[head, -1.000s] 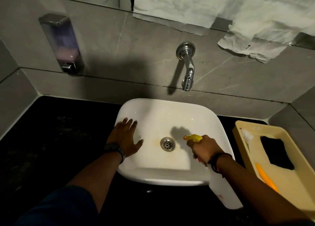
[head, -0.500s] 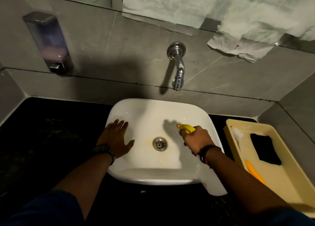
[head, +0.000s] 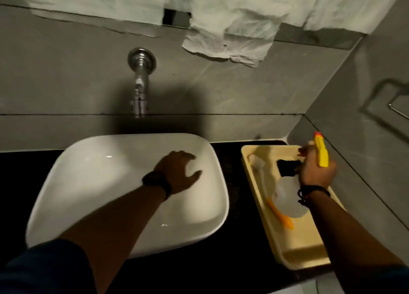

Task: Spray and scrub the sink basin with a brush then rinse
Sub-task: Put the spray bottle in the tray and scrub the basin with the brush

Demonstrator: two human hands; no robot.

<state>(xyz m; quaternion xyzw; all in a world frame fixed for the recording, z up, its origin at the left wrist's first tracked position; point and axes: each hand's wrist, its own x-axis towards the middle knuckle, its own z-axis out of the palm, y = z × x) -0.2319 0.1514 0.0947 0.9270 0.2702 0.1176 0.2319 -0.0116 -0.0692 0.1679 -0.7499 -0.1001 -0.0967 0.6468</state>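
Note:
A white sink basin stands on a black counter. My left hand rests open inside the basin near its right side, fingers spread, and my arm hides the drain. My right hand is shut on a spray bottle with a yellow trigger head; its clear body hangs down over the yellow tray at the right. In the tray lies a brush with an orange handle and white bristle head, partly behind the bottle. A black pad sits at the tray's far end.
A chrome tap juts from the grey tiled wall above the basin. White paper sheets hang over the wall's upper part. The black counter runs between basin and tray. The right wall stands close beside the tray.
My right hand has carried the spray bottle from the basin rightward to above the tray. My left hand has shifted from the basin's left rim toward its right side. The view has swung right.

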